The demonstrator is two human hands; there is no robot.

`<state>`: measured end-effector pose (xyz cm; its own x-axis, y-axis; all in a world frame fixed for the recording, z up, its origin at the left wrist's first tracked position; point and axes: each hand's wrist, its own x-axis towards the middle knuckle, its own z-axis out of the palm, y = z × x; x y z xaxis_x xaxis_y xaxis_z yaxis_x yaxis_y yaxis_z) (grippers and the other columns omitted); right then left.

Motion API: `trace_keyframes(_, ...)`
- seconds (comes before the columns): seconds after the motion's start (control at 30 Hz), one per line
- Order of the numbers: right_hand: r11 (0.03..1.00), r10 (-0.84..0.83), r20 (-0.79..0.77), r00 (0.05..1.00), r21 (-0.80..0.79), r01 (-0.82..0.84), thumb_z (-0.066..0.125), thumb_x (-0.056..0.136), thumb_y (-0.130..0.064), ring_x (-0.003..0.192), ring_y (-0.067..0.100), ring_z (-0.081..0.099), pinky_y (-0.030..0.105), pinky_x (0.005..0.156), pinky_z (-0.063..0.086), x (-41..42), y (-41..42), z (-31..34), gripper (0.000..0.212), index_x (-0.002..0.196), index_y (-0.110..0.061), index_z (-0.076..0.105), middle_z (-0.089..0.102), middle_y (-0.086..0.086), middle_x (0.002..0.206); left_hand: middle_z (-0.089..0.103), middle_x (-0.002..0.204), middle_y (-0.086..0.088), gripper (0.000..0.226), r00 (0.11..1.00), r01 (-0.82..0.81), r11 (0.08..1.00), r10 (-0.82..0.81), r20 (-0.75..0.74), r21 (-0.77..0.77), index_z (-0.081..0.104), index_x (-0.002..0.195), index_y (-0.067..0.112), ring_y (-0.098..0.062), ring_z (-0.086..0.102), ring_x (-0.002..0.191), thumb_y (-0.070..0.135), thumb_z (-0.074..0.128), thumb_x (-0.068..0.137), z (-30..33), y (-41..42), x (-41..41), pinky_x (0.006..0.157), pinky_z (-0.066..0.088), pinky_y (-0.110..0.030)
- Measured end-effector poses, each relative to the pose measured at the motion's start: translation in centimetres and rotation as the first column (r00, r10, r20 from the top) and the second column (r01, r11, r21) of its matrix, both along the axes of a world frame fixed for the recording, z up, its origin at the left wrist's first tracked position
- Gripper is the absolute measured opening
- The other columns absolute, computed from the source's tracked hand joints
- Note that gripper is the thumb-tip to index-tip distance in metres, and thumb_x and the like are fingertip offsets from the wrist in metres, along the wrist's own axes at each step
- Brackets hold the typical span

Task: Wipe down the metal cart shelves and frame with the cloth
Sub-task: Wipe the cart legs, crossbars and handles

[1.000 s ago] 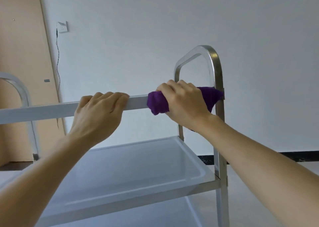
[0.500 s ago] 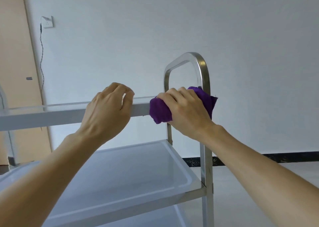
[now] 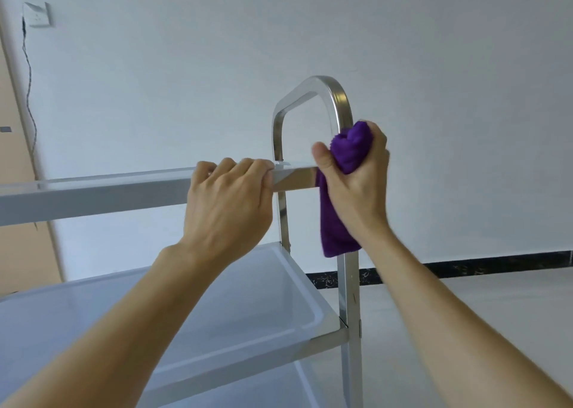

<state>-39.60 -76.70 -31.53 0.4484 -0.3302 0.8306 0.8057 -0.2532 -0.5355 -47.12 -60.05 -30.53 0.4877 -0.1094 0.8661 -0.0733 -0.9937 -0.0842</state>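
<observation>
The metal cart fills the lower left of the head view, with its top shelf rim (image 3: 93, 192) at hand height and a middle shelf (image 3: 217, 308) below. An arched steel handle frame (image 3: 328, 97) rises at the right end. My left hand (image 3: 226, 209) grips the top shelf rim near that end, fingers curled over its edge. My right hand (image 3: 356, 178) holds a bunched purple cloth (image 3: 335, 221) against the near upright of the frame, just above the shelf corner. The cloth's tail hangs down along the post.
A white wall stands behind the cart with a black baseboard (image 3: 465, 268) along the pale floor at right. A wall socket (image 3: 37, 14) with a dangling cable and a wooden door (image 3: 18, 221) are at far left. A lower shelf (image 3: 248, 389) shows under the middle one.
My right hand turned from the top rail onto the upright post, thumb now up, and the cloth hangs down. My left hand slid right along the rim toward the corner.
</observation>
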Motion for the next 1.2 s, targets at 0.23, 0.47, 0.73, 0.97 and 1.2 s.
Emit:
trace_keyframes(0.23,0.993,-0.113,0.021,0.993,0.049,0.111,0.075,0.083,-0.047,0.115,0.001,0.050,0.002,0.078,0.045,1.2,1.8,-6.6,0.079,0.147,-0.023,0.035,0.050,-0.007,0.139,0.070,0.109,0.007,0.032,0.998,0.038,0.999,-0.037,0.047,-0.020,0.063,0.116,0.026,-0.025,0.058,0.099,0.028,0.033,0.104,-0.3,0.4,0.2,0.096,0.029,-0.038)
trace_keyframes(0.47,1.000,0.008,-0.260,0.966,0.026,-0.001,0.081,0.080,-0.024,0.109,-0.003,0.056,0.016,0.087,0.052,0.1,1.0,-16.9,0.067,0.130,-0.044,0.041,0.056,-0.022,0.122,0.068,0.116,0.008,0.033,0.999,0.045,0.998,-0.045,0.018,-0.032,0.060,0.122,0.027,-0.024,0.056,0.105,0.028,0.032,0.104,-0.3,0.1,0.0,0.101,0.025,-0.037)
trace_keyframes(0.73,0.995,-0.076,-0.204,0.976,0.040,0.086,0.077,0.079,-0.035,0.098,0.020,0.063,0.041,0.082,0.055,1.6,0.8,-4.9,0.064,0.132,-0.025,0.043,0.061,-0.002,0.120,0.067,0.111,0.002,0.030,0.998,0.026,0.999,-0.025,0.052,-0.019,0.060,0.118,0.022,-0.028,0.054,0.103,0.027,0.033,0.104,-0.8,-0.4,0.1,0.099,0.026,-0.038)
trace_keyframes(0.97,0.997,0.065,-0.256,0.964,-0.020,-0.073,0.074,0.082,-0.016,0.103,0.008,0.062,0.039,0.088,0.056,0.7,-0.1,-16.8,0.060,0.124,-0.044,0.042,0.060,-0.015,0.115,0.066,0.116,-0.001,0.032,0.999,0.017,1.000,-0.016,0.049,-0.023,0.060,0.122,0.020,-0.031,0.053,0.108,0.025,0.034,0.104,-1.0,-0.4,0.3,0.104,0.024,-0.038)
trace_keyframes(1.2,0.974,0.204,-0.400,0.894,-0.010,-0.227,0.079,0.082,-0.032,0.094,0.010,0.066,0.037,0.081,0.059,0.5,-1.3,-21.0,0.056,0.113,-0.059,0.041,0.065,-0.014,0.107,0.041,0.153,-0.008,0.050,0.988,0.134,0.990,-0.132,0.078,-0.029,0.045,0.146,0.014,-0.029,0.025,0.148,0.003,0.042,0.096,-6.3,-1.8,-1.5,0.124,0.011,-0.049)
